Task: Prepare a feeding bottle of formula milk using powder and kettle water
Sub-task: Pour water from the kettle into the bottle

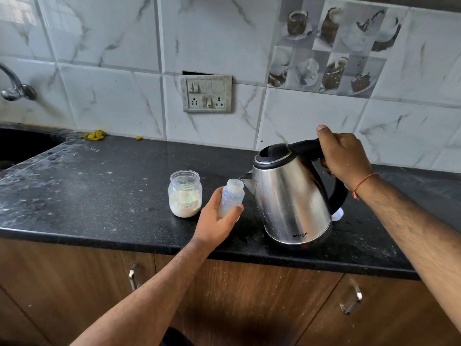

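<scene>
Both hands engaged: left hand [215,221] fingers curled round feeding bottle [231,197], right hand [343,157] clamped on kettle [290,198] handle, spout at bottle mouth; pouring step, next needing steady tilt

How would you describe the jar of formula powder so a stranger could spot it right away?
Find the black countertop under the wall socket panel. The formula jar stands there, just left of the feeding bottle and the steel kettle. It alone stands unheld: a squat, clear, lidless jar, part-filled with white powder, with a small label.
</scene>
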